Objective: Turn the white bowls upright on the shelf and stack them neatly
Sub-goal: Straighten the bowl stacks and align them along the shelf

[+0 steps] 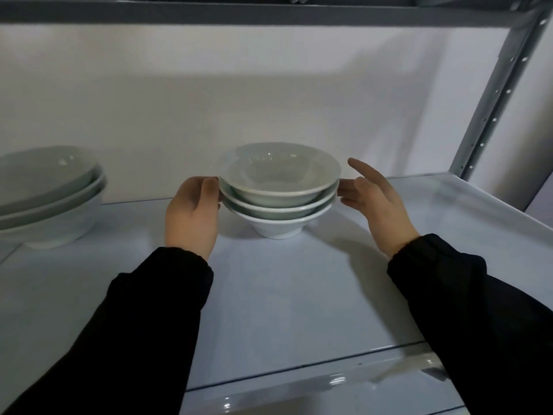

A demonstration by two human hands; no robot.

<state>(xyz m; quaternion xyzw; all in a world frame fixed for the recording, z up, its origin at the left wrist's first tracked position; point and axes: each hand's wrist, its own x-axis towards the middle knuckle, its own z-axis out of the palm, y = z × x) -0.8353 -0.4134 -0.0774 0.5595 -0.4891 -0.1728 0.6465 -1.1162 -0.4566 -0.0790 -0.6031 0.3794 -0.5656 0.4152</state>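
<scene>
Three white bowls stand upright, nested in one stack (279, 187) in the middle of the white shelf (299, 280). My left hand (194, 214) is at the stack's left side, its curled fingertips touching the rims of the upper bowls. On the right side is my right hand (374, 202), fingers straight and spread, the fingertips at or just off the rims. A second stack of three upright white bowls (51, 193) stands at the far left of the same shelf.
A grey perforated upright (496, 94) rises at the right rear corner. The shelf above (269, 13) runs across the top. A white wall backs the shelf. The shelf's glossy front edge (329, 381) lies near my sleeves.
</scene>
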